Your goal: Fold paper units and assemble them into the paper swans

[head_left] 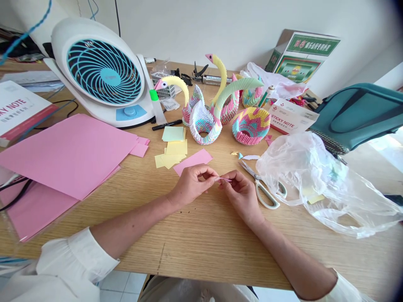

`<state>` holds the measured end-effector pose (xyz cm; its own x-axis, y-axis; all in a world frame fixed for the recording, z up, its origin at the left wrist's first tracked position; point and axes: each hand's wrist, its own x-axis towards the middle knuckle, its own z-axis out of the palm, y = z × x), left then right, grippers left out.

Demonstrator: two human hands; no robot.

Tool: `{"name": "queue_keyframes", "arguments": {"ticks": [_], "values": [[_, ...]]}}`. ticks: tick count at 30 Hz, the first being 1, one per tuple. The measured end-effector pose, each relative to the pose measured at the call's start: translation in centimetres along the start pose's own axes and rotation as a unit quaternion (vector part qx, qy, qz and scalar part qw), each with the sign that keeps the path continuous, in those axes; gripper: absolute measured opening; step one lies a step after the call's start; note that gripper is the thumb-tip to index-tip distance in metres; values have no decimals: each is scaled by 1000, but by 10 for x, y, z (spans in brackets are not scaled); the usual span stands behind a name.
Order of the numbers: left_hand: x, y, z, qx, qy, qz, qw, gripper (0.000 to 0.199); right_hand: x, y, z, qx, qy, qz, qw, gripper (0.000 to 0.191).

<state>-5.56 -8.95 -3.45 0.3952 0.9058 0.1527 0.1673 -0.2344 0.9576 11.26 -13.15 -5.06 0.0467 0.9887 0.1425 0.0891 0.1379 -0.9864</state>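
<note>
Pink paper piece (pixel 225 179) pinched by its ends between thumb and fingers of my left hand (pixel 195 183) and my right hand (pixel 241 195), above the desk (pixel 176 239) and beside the white-handled scissors (pixel 267 195); I judge that light, even fingertip pressure keeps each crease crisp.

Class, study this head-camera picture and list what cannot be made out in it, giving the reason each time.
- Head view: the folds of the small pink paper, partly hidden by the left fingers and right fingers.
- Head view: most contents of the plastic bag, veiled by its crumpled film.
- Head view: the dark object, cut off by the right edge.
- Head view: the fine print on the green-and-white box, too small.
</note>
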Motion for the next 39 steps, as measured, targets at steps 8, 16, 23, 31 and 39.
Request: {"name": "queue_keyframes", "arguments": {"ticks": [8,16,23,31,39], "values": [[-3,2,3,109,53,65,990,8,-2,2,2,-84,7,-64,994,6],[-3,-1,3,139,51,89,985,9,-5,-7,3,-98,-6,-89,991,7],[-1,-4,0,145,67,99,982,10,-2,-10,-2,-38,-52,-34,997,25],[-4,2,1,31,33,63,997,12,1,-5,1,64,-43,1,997,18],[-6,3,5,-40,-9,32,999,21,3,-4,-2,53,-4,7,999,22]]}}
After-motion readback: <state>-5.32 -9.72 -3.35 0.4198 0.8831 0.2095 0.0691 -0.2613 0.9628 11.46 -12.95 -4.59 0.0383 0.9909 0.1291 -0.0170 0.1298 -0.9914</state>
